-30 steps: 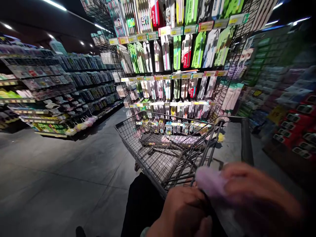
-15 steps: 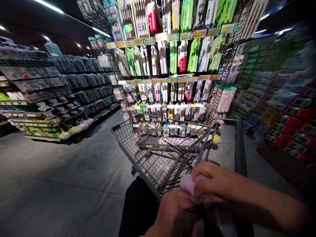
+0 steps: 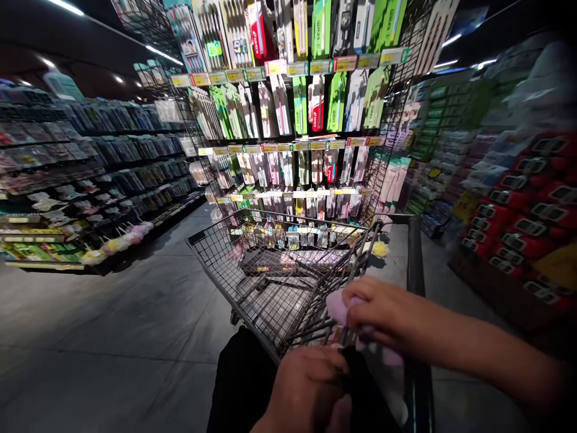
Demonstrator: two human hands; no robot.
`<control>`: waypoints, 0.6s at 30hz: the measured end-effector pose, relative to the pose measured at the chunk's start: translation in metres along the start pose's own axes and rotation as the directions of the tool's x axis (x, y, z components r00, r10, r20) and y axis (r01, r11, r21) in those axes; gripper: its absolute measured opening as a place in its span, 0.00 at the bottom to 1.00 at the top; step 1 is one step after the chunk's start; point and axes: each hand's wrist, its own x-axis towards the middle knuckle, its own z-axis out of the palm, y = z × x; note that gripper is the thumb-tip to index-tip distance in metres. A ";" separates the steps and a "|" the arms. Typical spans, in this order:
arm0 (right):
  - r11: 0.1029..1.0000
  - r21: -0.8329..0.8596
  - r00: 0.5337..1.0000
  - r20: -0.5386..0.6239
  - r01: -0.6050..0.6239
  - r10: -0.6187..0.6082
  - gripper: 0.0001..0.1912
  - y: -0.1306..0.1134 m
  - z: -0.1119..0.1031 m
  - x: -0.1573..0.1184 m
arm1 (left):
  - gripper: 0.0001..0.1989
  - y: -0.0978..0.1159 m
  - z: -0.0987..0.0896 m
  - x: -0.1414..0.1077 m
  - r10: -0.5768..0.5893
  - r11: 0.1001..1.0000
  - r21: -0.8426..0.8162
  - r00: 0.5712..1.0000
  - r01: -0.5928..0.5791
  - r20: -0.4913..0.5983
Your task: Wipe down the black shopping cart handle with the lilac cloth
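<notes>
The right hand grips a soft-looking, pale purple bundle that pokes out in front, near the shopping cart handle, and I can't tell if the curled left hand holds anything.

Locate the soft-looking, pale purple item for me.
In the head view, the soft-looking, pale purple item is right of centre, below mid-height, gripped in the person's bare right hand and seen against the dark metal wire shopping cart.
</notes>
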 end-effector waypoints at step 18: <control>0.963 -0.126 0.954 -0.217 -0.240 0.209 0.07 0.062 -0.017 0.021 | 0.18 -0.010 -0.030 0.042 -0.422 0.892 0.183 0.907 0.413 0.007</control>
